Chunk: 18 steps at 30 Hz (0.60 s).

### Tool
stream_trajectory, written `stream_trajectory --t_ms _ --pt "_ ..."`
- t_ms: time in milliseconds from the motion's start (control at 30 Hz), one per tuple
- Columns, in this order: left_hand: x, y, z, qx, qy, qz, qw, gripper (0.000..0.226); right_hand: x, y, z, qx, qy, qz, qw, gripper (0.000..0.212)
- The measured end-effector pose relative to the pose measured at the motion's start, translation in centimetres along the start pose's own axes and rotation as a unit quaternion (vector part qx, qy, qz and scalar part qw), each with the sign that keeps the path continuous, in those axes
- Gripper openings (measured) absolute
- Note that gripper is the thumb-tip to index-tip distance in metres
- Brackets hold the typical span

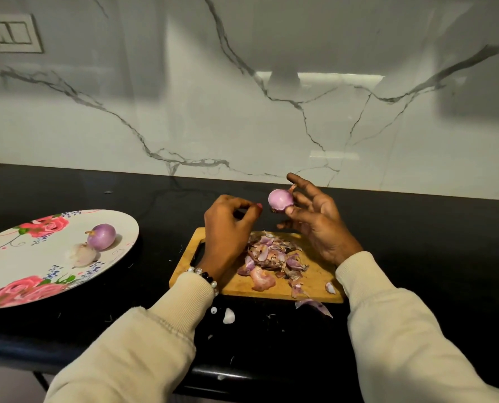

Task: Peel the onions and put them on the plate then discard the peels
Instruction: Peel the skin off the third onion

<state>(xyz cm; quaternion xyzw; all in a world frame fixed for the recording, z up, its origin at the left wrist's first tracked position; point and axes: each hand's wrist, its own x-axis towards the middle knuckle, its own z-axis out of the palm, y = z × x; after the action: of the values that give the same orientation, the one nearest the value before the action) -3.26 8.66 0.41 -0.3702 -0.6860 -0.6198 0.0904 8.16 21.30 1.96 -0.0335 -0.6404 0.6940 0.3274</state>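
Observation:
My right hand (pixel 318 219) holds a small purple onion (pixel 280 199) between thumb and fingers above the far edge of the wooden cutting board (pixel 315 286). My left hand (pixel 227 225) hovers just left of it with fingers curled and tips pinched together; whether a scrap of peel sits between them I cannot tell. A heap of onion peels (pixel 271 257) lies on the board. The floral plate (pixel 15 274) at the left carries a peeled purple onion (pixel 101 236) and a pale peeled one (pixel 82 253).
The black counter (pixel 416 228) meets a white marble wall behind. Loose peel bits (pixel 313 306) and a white scrap (pixel 228 316) lie on the counter in front of the board. The counter's front edge runs below my sleeves.

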Motion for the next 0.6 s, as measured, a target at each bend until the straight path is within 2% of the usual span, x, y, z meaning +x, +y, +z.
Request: stream_trajectory --t_ms 167,267,467,600 --pt "-0.1 0.4 -0.2 -0.124 -0.018 -0.083 0.989 0.014 0.0 0.1 0.0 0.003 -0.016 0.007 1.000 0.061" --pt "-0.3 0.8 -0.3 -0.174 -0.050 -0.097 0.979 0.017 -0.1 0.1 0.1 -0.021 -0.040 0.012 0.999 0.054" --pt "-0.5 1.1 -0.4 -0.186 -0.060 -0.096 0.976 0.012 -0.3 0.1 0.2 -0.053 -0.051 0.004 0.997 0.048" --pt "-0.5 1.0 -0.5 -0.151 -0.066 -0.066 0.984 0.013 -0.3 0.3 0.0 -0.072 -0.054 0.001 0.996 0.044"
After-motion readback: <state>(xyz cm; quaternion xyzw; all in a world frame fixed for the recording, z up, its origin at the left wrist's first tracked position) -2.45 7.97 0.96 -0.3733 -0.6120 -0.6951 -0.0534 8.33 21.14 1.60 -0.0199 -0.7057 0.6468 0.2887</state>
